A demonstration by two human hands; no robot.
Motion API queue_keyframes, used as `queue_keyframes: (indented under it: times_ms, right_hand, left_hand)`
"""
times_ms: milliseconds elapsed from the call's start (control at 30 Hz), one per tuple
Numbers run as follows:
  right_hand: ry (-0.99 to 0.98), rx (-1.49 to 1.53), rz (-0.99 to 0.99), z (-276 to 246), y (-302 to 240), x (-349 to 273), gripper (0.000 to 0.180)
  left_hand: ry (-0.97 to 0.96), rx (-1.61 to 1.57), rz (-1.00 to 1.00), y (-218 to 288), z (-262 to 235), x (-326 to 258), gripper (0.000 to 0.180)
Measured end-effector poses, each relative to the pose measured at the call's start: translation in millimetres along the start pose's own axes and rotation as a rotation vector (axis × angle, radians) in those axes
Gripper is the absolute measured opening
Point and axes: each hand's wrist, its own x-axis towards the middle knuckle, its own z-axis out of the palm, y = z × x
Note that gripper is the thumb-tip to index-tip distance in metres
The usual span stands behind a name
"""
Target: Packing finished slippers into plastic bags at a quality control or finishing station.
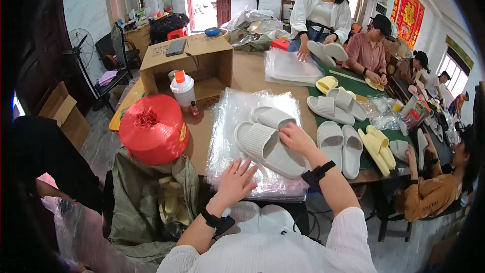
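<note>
A pair of grey ribbed slide slippers (257, 141) lies on a stack of clear plastic bags (222, 136) in front of me. My right hand (297, 137) reaches from the right and grips the slippers at their inner edges, its fingertips partly hidden between them. My left hand (236, 179) is open with fingers spread, low over the near part of the bags, and holds nothing. To the right, more grey slippers (331, 144) stand in pairs beside yellow slippers (376, 146) on a green mat.
Left of the bags are a large red roll of plastic twine (151, 129), a white bottle with an orange cap (182, 91) and an open cardboard box (214, 68). An olive sack (131, 202) stands below. Co-workers handle slippers along the table's far and right sides.
</note>
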Motion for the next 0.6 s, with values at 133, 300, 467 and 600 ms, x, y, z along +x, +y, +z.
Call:
queue_keyframes:
  times_ms: [133,300,467,600]
  right_hand:
    - [-0.066,-0.016,0.097,0.2,-17.9,-4.6,0.033]
    - [0.03,-0.025,0.043,16.2,-0.1,-2.9,0.025]
    - [0.385,0.075,0.101,6.2,-15.4,-14.8,0.018]
    - [0.581,0.036,0.222,-24.6,-12.8,-46.1,0.015]
  left_hand:
    - [-0.02,0.009,-0.022,-3.0,1.2,-3.0,0.056]
    - [0.005,0.016,0.017,-1.2,0.0,-1.9,0.056]
    - [0.013,0.045,-0.007,1.7,-2.0,-6.6,0.054]
    - [-0.067,0.047,-0.014,7.6,-15.8,2.2,0.056]
